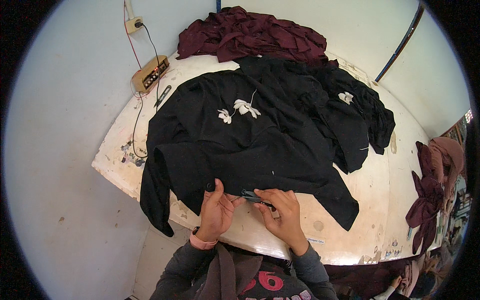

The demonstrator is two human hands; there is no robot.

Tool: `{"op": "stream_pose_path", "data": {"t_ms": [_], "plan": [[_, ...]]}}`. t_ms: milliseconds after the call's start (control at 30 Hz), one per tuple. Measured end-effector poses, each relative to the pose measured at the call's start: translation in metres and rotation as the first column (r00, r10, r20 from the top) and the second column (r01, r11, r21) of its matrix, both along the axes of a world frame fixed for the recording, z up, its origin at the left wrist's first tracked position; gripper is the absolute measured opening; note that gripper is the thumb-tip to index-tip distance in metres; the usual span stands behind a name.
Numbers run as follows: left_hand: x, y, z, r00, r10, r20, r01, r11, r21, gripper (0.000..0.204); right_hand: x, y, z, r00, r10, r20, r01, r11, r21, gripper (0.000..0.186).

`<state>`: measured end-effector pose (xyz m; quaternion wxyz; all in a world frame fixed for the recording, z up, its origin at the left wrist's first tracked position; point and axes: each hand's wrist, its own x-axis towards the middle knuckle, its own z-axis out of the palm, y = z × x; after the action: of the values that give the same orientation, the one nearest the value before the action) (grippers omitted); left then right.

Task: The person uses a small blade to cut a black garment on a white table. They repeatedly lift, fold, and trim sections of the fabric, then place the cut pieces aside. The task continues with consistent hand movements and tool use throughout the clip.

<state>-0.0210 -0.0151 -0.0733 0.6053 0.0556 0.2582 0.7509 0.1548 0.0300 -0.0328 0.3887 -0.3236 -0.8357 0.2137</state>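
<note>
A black garment [220,150] with white flower shapes [247,108] is spread over the table in front of me. Its near edge, where a small round button [209,186] shows, lies at my hands. My left hand [218,212] is turned palm up under that edge, its thumb on top and the cloth pinched in its fingers. From the right, my right hand [281,216] grips small dark thread snips [252,196]. Their tip points left and meets the garment's edge beside my left fingertips. The blades are too small to make out clearly.
A heap of maroon cloth [250,37] lies at the far side of the white table [320,250]. Far left are a brown box with lit lights [151,73], cables and a dark slim tool [163,95]. Another person [435,170] in maroon is at the right; another's hand [396,281] shows lower right.
</note>
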Motion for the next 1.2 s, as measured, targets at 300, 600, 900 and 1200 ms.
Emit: {"op": "stream_pose_path", "data": {"t_ms": [300, 600, 900, 1200], "plan": [[-0.006, -0.009, -0.005, 0.996, -0.073, -0.055, 0.081, 0.984, 0.156, 0.026, 0.001, -0.002, -0.006, 0.989, -0.144, 0.026, 0.142, 0.988, 0.055, 0.027], [0.033, -0.032, -0.020, 0.971, -0.217, 0.102, 0.197, 0.964, 0.178, 0.025, 0.025, -0.011, -0.014, 0.962, -0.253, 0.101, 0.204, 0.916, 0.345, 0.041], [0.040, -0.026, 0.037, 0.984, -0.154, -0.095, 0.151, 0.988, -0.032, 0.028, 0.036, -0.034, 0.019, 0.965, -0.242, -0.099, 0.242, 0.970, -0.006, 0.027], [0.031, -0.029, 0.006, 0.968, -0.250, 0.002, 0.238, 0.923, 0.301, 0.024, 0.037, -0.035, 0.014, 0.994, -0.107, 0.039, 0.100, 0.984, 0.149, 0.029]]}}
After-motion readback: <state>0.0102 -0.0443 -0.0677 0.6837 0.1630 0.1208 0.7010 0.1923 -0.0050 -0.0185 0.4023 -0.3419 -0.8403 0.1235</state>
